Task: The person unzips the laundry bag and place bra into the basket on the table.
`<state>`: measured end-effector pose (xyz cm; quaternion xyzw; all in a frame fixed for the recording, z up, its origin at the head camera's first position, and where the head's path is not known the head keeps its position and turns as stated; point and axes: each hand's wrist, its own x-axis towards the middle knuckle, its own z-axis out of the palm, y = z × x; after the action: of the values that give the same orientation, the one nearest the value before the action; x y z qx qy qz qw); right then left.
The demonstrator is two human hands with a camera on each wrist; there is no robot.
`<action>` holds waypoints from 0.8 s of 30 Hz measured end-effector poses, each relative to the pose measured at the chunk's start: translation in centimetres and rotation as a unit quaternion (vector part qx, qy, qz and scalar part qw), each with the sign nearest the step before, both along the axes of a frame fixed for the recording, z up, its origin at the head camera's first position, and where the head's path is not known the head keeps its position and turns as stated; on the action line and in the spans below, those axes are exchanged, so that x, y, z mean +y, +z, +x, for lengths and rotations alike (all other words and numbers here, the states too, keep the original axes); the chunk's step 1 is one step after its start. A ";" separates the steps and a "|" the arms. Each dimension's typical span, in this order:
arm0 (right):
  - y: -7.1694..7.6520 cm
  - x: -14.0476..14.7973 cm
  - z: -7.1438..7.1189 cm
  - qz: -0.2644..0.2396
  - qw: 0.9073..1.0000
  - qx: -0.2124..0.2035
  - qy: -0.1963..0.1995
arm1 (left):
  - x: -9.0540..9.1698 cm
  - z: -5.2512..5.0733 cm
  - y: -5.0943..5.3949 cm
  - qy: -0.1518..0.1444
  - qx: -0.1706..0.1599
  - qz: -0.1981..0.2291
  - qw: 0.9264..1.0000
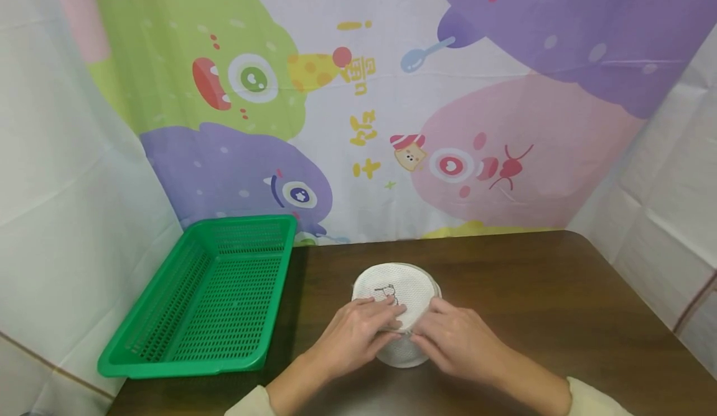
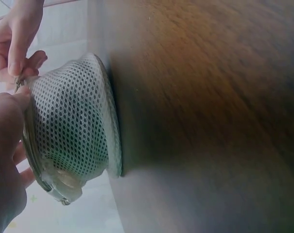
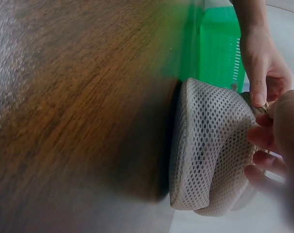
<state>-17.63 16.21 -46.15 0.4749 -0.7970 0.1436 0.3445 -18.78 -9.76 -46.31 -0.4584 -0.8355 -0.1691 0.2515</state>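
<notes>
A white round mesh laundry bag (image 1: 416, 294) stands on the table, with a small line drawing on its lid. In the left wrist view its honeycomb mesh side (image 2: 69, 119) and a zipper (image 2: 32, 153) around the upper rim show. My left hand (image 1: 358, 329) lays its fingers over the lid and pinches the front rim with the thumb. Close beside it, my right hand (image 1: 462, 341) pinches the zipper at the rim between thumb and fingers. The right wrist view shows the mesh side (image 3: 205, 141) sagging inward; what the bag contains cannot be made out.
A green perforated plastic basket (image 1: 274, 297) sits to the left on the brown wooden table (image 1: 532, 291). Behind the table hangs a cloth printed with cartoon monsters (image 1: 381, 204). White sheets (image 1: 73, 154) hang along the sides.
</notes>
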 end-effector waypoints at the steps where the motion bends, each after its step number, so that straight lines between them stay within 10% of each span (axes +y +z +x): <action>1: 0.0 0.0 0.0 0.000 1.000 0.000 0.000 | 0.0 0.0 -0.1 -0.001 0.000 0.001 1.000; 24: 0.2 0.2 0.1 -0.001 1.000 -0.004 0.001 | -0.5 0.0 0.1 0.005 -0.001 0.004 1.000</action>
<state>-17.50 16.42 -45.92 0.4745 -0.7976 0.1467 0.3423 -18.80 -10.27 -46.24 -0.4529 -0.8374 -0.1712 0.2536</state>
